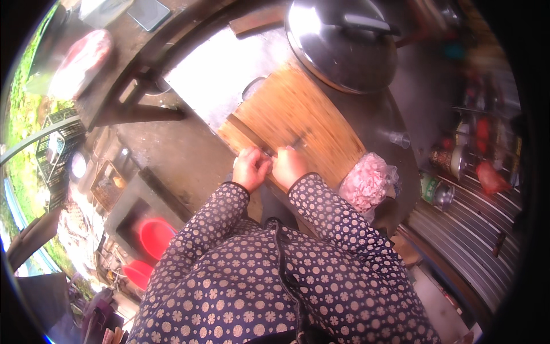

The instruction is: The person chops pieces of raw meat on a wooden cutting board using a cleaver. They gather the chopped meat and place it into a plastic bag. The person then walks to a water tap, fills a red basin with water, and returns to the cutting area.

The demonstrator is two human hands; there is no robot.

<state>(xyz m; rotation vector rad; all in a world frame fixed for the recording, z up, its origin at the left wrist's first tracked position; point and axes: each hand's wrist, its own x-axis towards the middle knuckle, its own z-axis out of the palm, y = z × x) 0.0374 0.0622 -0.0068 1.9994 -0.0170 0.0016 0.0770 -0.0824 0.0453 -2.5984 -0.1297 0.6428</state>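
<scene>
Both of my hands are at the near edge of a wooden cutting board. My left hand has its fingers curled, with thumb and forefinger close together. Beside it, my right hand is bent inward so that the fingertips of the two hands nearly meet. Something small may be pinched between them, but blur and the fingers hide it. A dark brown strip runs across the board up to my fingers. Close to my right forearm sits a clear plastic bag of pink pieces.
A large domed metal lid stands beyond the board, and a clear cup lies to the right. Farther right, jars stand on a ribbed surface. Red basins are at lower left; a phone lies at the top.
</scene>
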